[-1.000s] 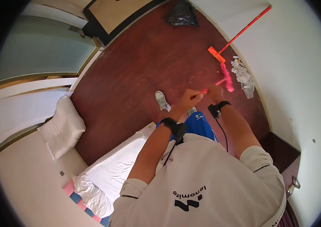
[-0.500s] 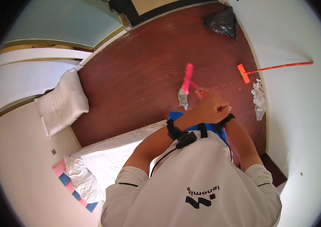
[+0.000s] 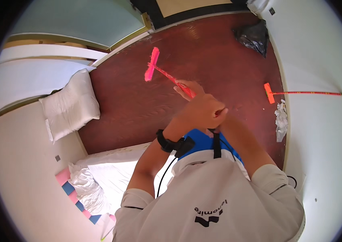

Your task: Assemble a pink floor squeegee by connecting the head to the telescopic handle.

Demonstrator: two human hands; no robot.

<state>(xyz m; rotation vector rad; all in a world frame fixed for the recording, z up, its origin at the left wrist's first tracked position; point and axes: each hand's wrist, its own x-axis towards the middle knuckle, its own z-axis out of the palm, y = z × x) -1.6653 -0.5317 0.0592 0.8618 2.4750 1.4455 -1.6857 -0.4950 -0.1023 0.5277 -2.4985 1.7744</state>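
Pink broom (image 3: 161, 71) is held in left hand (image 3: 205, 109) and, nearer its head (image 3: 152, 64), right hand (image 3: 194, 87). Judged light, shaft (image 3: 170, 77) stiff, bristles (image 3: 148, 76) beyond grip flexible; best gripped along shaft.

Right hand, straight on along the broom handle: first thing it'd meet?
The right hand would likely meet the pink broom head at the far end of the red handle. Depth to the dark red floor is unclear.
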